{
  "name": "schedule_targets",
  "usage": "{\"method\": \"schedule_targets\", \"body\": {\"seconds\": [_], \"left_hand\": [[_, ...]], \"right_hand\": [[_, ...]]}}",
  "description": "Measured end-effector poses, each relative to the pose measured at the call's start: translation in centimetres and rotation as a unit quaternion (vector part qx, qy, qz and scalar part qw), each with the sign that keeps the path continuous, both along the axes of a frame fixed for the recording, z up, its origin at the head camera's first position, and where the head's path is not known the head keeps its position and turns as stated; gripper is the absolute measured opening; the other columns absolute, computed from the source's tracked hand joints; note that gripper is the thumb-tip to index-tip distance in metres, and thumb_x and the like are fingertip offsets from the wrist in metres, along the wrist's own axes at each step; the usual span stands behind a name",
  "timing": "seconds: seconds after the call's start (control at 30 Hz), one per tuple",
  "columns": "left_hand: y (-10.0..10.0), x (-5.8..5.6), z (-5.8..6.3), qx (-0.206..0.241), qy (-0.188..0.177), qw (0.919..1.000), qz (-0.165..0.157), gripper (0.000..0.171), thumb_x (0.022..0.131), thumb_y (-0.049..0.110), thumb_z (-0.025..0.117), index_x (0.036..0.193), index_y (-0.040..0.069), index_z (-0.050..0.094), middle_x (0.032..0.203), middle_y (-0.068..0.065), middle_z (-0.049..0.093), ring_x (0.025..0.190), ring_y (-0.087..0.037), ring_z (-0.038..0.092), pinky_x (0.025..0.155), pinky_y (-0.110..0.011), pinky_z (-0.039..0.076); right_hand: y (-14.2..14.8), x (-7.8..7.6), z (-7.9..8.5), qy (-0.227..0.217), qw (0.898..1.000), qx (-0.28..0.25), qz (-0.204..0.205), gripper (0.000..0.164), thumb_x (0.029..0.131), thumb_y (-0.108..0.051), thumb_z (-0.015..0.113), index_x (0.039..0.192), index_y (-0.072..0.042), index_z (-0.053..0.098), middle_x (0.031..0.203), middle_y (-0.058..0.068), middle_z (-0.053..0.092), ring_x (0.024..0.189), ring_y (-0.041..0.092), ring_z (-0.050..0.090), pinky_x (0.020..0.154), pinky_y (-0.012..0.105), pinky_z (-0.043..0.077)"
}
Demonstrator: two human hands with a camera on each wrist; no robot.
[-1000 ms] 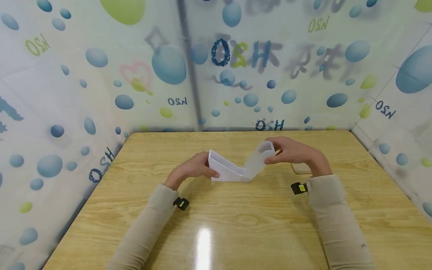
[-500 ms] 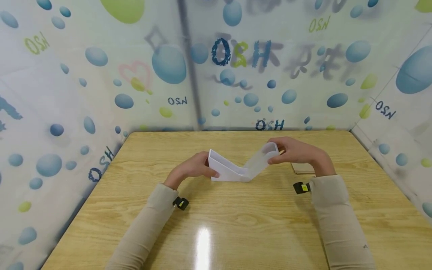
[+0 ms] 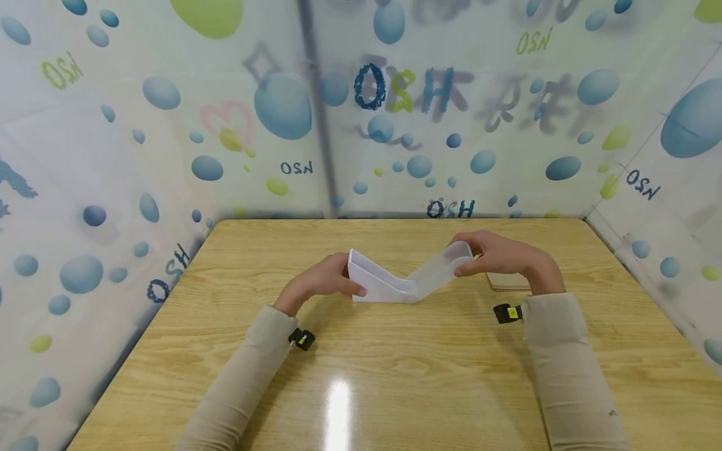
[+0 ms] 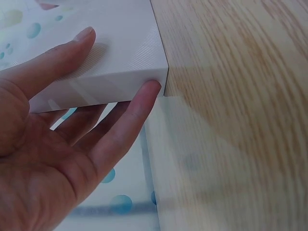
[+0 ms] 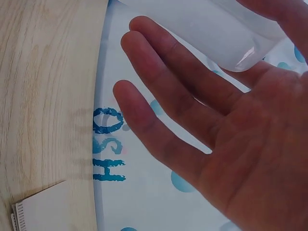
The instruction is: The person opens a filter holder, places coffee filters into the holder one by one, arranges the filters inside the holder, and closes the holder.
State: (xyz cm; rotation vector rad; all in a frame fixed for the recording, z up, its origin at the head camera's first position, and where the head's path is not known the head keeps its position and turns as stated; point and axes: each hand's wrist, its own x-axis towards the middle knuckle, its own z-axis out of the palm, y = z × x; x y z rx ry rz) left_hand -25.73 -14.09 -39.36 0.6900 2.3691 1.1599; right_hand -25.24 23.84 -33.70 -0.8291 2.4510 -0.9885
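Observation:
A white box (image 3: 378, 287) rests on the table, joined at its right end to a translucent lid (image 3: 440, 271) that slants up to the right, so the two make a wide V. My left hand (image 3: 324, 277) grips the box's left end. In the left wrist view the thumb lies over one face of the white box (image 4: 120, 53) and a fingertip touches its edge near the corner. Around the raised end of the lid, my right hand (image 3: 499, 257) pinches with thumb and fingers. The right wrist view shows other fingers extended beside the translucent lid (image 5: 226, 41).
Behind the right wrist lies a thin beige stack (image 3: 509, 282), partly covered by the forearm. Its corner shows as a pale stack (image 5: 43, 209) in the right wrist view. A patterned curtain (image 3: 417, 138) stands behind the wooden table (image 3: 417, 376).
My right hand has moved right and slightly down with the lid's end, so the lid leans lower and the V is wider. The left hand and white box have stayed put.

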Motion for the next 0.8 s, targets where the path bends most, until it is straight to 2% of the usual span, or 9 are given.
{"method": "schedule_targets", "body": {"seconds": [0.6, 0.8], "left_hand": [[0.05, -0.14, -0.02, 0.006, -0.004, 1.0, 0.001, 0.043, 0.089, 0.01, 0.08, 0.129, 0.006, 0.063, 0.118, -0.013, 0.073, 0.091, -0.018, 0.067, 0.077, -0.041, 0.06], [0.02, -0.07, -0.02, 0.007, -0.007, 1.0, 0.001, 0.043, 0.09, 0.011, 0.08, 0.129, 0.006, 0.063, 0.118, -0.013, 0.073, 0.091, -0.018, 0.067, 0.077, -0.042, 0.061]], "right_hand": [[0.45, 0.06, 0.12, -0.02, 1.0, -0.002, -0.004, 0.035, 0.092, -0.022, 0.077, 0.121, -0.008, 0.064, 0.113, 0.011, 0.066, 0.095, 0.026, 0.055, 0.079, 0.037, 0.047], [0.6, 0.15, 0.2, -0.025, 1.0, -0.001, -0.007, 0.046, 0.089, -0.019, 0.079, 0.13, -0.008, 0.061, 0.121, 0.011, 0.065, 0.103, 0.025, 0.059, 0.084, 0.039, 0.05]]}}
